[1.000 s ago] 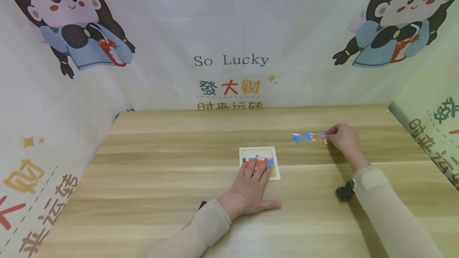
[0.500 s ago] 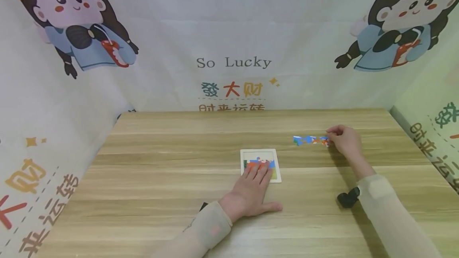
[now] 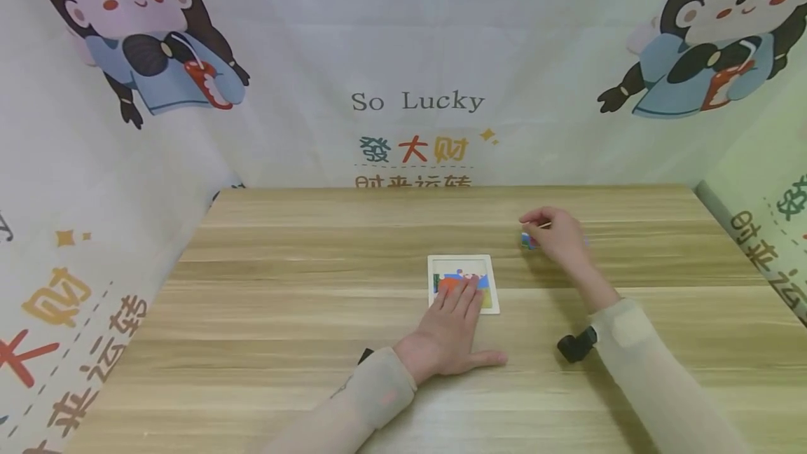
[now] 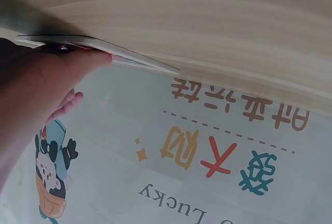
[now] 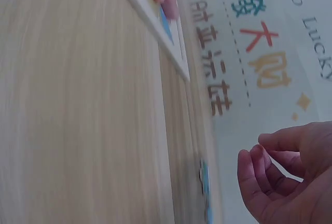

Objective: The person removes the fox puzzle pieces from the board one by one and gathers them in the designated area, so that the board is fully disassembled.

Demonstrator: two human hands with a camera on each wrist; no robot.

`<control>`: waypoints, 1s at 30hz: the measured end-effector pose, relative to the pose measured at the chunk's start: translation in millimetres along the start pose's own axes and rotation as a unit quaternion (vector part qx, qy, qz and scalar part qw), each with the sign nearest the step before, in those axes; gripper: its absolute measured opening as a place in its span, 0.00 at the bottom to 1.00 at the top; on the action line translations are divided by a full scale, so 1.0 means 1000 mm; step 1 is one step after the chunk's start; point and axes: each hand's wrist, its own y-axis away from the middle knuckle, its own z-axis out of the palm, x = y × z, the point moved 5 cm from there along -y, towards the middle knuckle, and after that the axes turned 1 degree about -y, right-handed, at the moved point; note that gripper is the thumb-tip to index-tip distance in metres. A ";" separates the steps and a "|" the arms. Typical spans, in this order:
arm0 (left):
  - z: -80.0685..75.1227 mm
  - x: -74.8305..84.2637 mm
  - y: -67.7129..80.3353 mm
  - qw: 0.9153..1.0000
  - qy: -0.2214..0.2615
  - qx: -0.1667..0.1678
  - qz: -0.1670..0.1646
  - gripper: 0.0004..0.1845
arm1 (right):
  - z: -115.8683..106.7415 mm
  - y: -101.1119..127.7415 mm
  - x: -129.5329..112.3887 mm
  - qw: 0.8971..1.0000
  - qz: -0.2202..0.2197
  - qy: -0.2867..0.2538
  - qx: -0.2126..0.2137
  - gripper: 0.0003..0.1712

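A white-rimmed jigsaw puzzle board [image 3: 459, 257], partly filled with a colourful picture, lies mid-table in the head view. My left hand [image 3: 449, 335] rests flat over its lower part, fingers spread and thumb out to the side. Beyond it to the right, my right hand [image 3: 561, 238] hovers over a row of loose puzzle pieces [image 3: 527, 240], hiding most of them. A thin pale edge shows at its thumb and forefinger, which pinch a puzzle piece seen nearly edge-on. From the right wrist, the fingertips of the right hand [image 5: 285, 169] meet, and the piece is hidden.
The wood-grain table [image 3: 284, 300] ends at a printed white cloth [image 3: 416, 54] hanging behind it. Similar cloth hangs along both sides. A black wrist camera [image 3: 576, 345] juts from the right sleeve, low over the table.
My right hand has moved left from the right end of the row of pieces, lifting a puzzle piece. The left hand stays on the board; the head view has shifted slightly.
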 end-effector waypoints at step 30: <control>0.000 -0.011 -0.006 0.996 0.049 -0.079 -0.008 0.54 | 0.114 0.007 -0.055 0.954 -0.080 0.022 -0.290 0.06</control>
